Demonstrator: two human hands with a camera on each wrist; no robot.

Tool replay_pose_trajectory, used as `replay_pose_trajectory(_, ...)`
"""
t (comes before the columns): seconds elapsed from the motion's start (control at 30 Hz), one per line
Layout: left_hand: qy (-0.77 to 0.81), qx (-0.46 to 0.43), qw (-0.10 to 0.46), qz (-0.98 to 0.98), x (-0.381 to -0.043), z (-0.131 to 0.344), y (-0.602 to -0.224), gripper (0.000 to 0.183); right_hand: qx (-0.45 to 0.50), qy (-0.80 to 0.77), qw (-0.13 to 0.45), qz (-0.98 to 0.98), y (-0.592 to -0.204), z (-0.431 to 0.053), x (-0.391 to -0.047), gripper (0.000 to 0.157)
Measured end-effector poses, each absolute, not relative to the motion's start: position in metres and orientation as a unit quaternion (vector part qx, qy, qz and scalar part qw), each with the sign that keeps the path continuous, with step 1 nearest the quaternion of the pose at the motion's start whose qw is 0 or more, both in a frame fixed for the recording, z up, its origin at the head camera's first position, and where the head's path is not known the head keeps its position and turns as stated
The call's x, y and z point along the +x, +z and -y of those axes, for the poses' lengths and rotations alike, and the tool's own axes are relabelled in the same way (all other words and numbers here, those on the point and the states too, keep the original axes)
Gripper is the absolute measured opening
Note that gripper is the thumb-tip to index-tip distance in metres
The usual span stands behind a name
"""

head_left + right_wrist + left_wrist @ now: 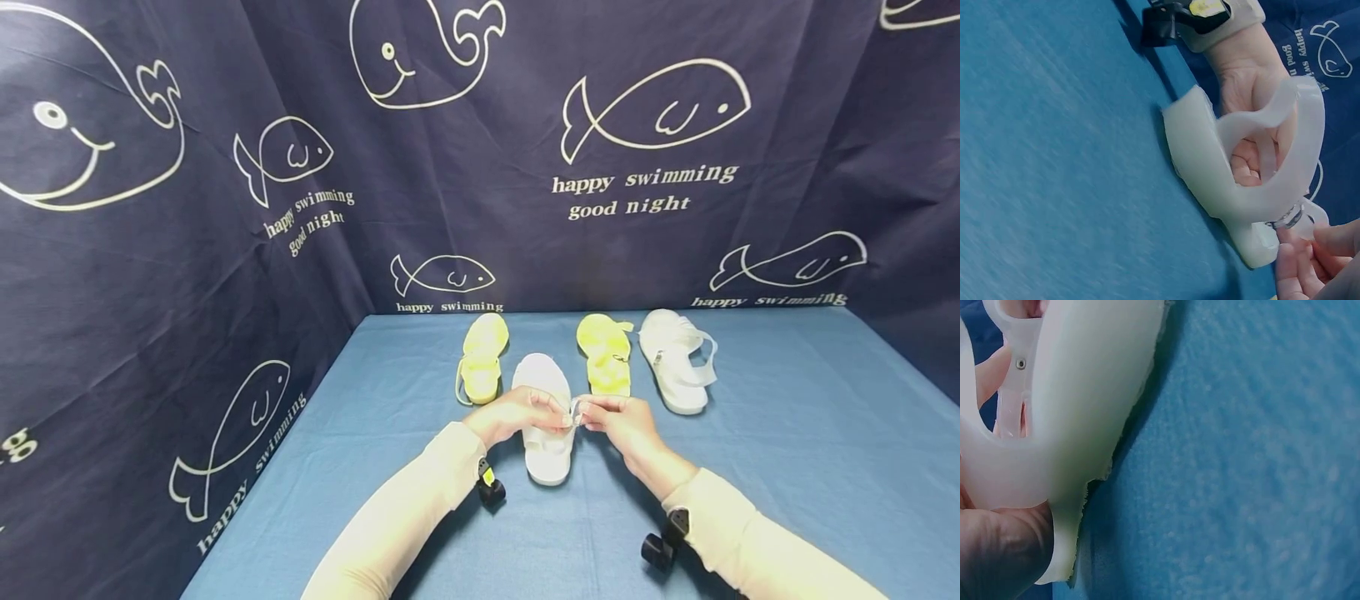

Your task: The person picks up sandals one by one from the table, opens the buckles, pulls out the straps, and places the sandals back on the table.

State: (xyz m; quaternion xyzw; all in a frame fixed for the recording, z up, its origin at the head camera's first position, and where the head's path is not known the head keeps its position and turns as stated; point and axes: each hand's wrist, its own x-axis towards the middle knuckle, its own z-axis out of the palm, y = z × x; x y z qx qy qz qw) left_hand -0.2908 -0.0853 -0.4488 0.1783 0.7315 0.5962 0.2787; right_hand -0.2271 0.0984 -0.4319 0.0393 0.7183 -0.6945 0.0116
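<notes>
A white sandal (547, 465) lies on the blue cloth, heel end toward me, between both hands. My left hand (517, 414) reaches across its upper from the left, thumb and fingers pinching near the strap on its right side. From the right, my right hand (621, 425) pinches the clear, thin end of the ankle strap. In the right wrist view a metal buckle (1290, 215) shows close to the right fingertips (1302, 250). The sandal's pale side (1097, 369) fills much of the left wrist view, with a small rivet (1020, 364) on its strap.
A yellow sandal (480, 379) lies behind to the left, another yellow sandal (606, 379) behind to the right. Beside that one is a second white sandal (678, 367), its strap looped outward. A dark printed curtain (465, 208) hangs behind the blue cloth (787, 467).
</notes>
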Motion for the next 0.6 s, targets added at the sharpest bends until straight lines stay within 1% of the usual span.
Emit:
replay_pose_trajectory(0.1, 0.599, 0.178, 0.279, -0.729, -0.2918, 0.0854, -0.4482, 0.023, 0.037, -0.688, 0.008, -0.724, -0.4284, -0.0984, -0.2298, 0.032)
replay_pose_trajectory(0.33, 0.595, 0.18, 0.285, -0.729, -0.2914, 0.0865, -0.4444, 0.025, 0.038, -0.696, 0.033, -0.717, -0.4241, -0.105, -0.228, 0.035)
replay_pose_trajectory(0.6, 0.596, 0.178, 0.284, -0.729, -0.2899, 0.0857, -0.4444, 0.024, 0.038, -0.727, 0.032, -0.684, -0.4268, -0.1023, -0.2313, 0.036)
